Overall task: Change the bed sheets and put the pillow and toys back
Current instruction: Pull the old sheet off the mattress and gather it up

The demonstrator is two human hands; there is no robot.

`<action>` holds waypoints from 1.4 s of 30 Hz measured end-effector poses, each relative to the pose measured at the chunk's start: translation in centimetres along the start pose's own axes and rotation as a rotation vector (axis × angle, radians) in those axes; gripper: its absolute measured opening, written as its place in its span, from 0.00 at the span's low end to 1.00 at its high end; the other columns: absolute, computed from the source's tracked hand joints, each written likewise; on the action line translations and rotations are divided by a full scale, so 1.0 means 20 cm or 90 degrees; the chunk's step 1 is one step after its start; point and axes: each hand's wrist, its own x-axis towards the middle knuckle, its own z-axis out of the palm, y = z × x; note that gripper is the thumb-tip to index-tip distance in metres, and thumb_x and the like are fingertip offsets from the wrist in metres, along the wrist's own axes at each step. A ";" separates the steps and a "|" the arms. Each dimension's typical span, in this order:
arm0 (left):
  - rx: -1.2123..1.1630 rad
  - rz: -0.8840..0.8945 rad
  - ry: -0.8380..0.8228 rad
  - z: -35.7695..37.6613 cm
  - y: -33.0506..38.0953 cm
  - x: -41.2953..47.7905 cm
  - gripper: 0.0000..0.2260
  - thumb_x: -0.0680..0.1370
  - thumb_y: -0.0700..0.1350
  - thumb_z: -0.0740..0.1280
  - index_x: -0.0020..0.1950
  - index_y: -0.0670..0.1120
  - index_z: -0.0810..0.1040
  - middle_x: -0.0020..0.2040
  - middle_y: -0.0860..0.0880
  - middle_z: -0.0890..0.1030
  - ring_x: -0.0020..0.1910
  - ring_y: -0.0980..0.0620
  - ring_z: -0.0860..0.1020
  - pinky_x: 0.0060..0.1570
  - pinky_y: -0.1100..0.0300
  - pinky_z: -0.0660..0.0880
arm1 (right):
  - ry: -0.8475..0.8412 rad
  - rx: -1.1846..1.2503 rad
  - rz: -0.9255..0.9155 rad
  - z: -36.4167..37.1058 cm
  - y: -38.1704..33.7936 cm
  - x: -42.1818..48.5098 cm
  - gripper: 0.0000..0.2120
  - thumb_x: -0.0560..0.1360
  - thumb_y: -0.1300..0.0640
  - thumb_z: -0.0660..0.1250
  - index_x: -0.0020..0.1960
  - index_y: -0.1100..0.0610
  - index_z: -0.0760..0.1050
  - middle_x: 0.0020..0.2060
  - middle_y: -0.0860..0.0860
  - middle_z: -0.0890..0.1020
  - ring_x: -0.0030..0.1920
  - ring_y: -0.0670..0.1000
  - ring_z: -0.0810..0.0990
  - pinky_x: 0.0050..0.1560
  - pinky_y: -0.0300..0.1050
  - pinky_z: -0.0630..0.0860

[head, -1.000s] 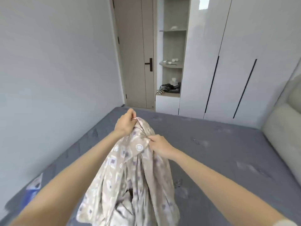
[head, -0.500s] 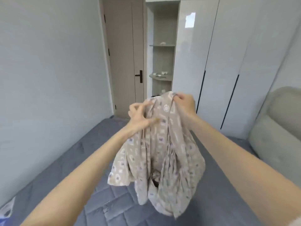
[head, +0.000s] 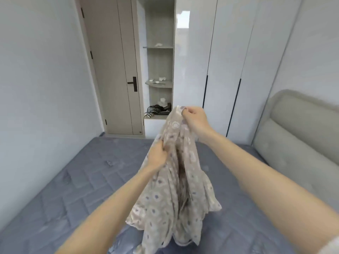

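both hands pinch bunched sheet (head: 176, 184) above bare mattress (head: 77, 189): right hand (head: 195, 119) at top edge, left hand (head: 156, 156) lower; light, floppy, so grip corners

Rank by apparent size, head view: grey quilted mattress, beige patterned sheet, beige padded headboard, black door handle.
Grey quilted mattress
Beige patterned sheet and beige padded headboard: alike, sheet nearer, unranked
Black door handle

pale wall (head: 36, 88), beige door (head: 110, 70), open shelves (head: 159, 84), glossy white wardrobe (head: 229, 52)
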 end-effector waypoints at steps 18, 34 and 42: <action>0.398 0.205 -0.009 -0.73 -0.15 0.11 0.18 0.68 0.37 0.67 0.48 0.49 0.60 0.45 0.46 0.69 0.47 0.41 0.73 0.36 0.55 0.65 | 0.127 0.072 0.113 0.23 -0.02 0.06 0.15 0.81 0.58 0.51 0.39 0.56 0.71 0.37 0.53 0.74 0.35 0.51 0.74 0.39 0.44 0.69; -0.151 -0.211 -0.149 -0.92 -0.22 0.02 0.08 0.77 0.47 0.66 0.47 0.44 0.80 0.39 0.48 0.84 0.36 0.51 0.82 0.40 0.59 0.79 | 0.063 -0.182 0.061 0.37 -0.02 -0.12 0.18 0.74 0.59 0.61 0.63 0.51 0.65 0.50 0.48 0.74 0.52 0.52 0.68 0.53 0.48 0.66; 0.102 0.026 -0.139 -0.97 0.00 0.05 0.10 0.68 0.44 0.72 0.39 0.44 0.71 0.36 0.49 0.73 0.35 0.51 0.71 0.32 0.62 0.65 | -0.020 -0.314 -0.059 0.44 -0.07 -0.18 0.10 0.72 0.67 0.56 0.44 0.61 0.75 0.43 0.58 0.79 0.47 0.59 0.75 0.47 0.50 0.72</action>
